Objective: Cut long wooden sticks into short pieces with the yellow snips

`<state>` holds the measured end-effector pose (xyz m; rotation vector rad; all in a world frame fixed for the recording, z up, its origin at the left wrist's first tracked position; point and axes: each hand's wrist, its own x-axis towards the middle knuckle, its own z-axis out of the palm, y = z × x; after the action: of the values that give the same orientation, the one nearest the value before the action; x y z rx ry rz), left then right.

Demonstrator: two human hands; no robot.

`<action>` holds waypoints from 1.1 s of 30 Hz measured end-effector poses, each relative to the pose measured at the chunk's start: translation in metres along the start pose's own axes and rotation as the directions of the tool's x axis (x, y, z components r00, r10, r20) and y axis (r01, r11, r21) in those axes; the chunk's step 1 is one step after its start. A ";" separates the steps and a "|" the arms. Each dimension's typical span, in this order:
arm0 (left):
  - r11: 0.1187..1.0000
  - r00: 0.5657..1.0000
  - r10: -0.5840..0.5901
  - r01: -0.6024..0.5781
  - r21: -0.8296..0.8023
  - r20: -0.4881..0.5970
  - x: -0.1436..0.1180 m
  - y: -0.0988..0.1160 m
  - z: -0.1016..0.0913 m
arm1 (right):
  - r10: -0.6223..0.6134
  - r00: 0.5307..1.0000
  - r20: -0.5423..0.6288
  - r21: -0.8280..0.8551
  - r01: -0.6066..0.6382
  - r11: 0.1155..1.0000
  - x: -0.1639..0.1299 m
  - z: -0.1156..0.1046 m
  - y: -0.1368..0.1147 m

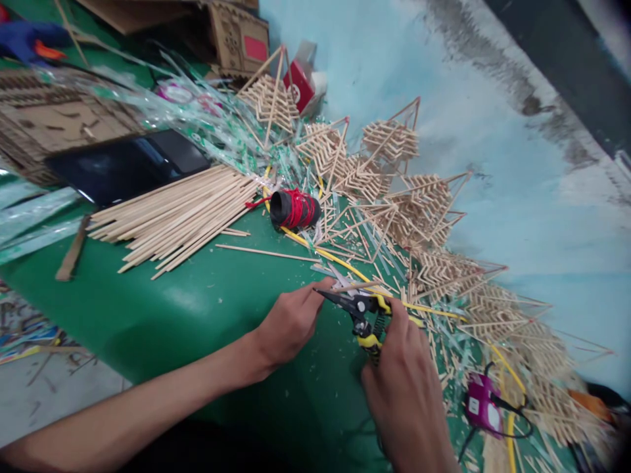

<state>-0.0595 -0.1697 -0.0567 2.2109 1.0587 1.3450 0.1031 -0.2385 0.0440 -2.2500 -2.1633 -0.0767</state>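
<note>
Left hand (290,323) pinches a thin wooden stick (359,286) above the green table (211,312); right hand (409,371) grips yellow-handled snips (363,307), blades (340,299) just beside the stick. Stick bundle (182,213) lies farther left, near a red-wound spool (298,209)

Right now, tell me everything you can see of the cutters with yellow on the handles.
The cutters have narrow, pointed black blades that look metal, a silvery round pivot, a dark coil spring and black-and-yellow handles. The right hand grips the handles, holding them above the green table, tips toward the left hand. A thin wooden stick shows beside the blades; whether they touch is unclear.
</note>
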 end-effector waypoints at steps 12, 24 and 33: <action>0.999 1.000 -0.009 0.009 0.049 0.007 0.000 -0.001 0.002 | -0.173 0.977 -0.122 -0.281 0.134 0.950 0.019 -0.019 -0.010; 0.999 0.996 -0.049 0.047 0.024 0.081 -0.001 -0.002 0.003 | -0.198 0.979 -0.051 -0.261 0.178 0.949 0.020 -0.015 -0.002; 0.998 0.989 -0.068 0.066 0.016 0.135 -0.005 -0.004 0.009 | -0.178 0.984 -0.011 -0.304 0.166 0.938 0.018 -0.013 0.002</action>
<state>-0.0550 -0.1701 -0.0670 2.2193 1.0833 1.1457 0.1051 -0.2207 0.0580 -2.1657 -2.4697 -0.4822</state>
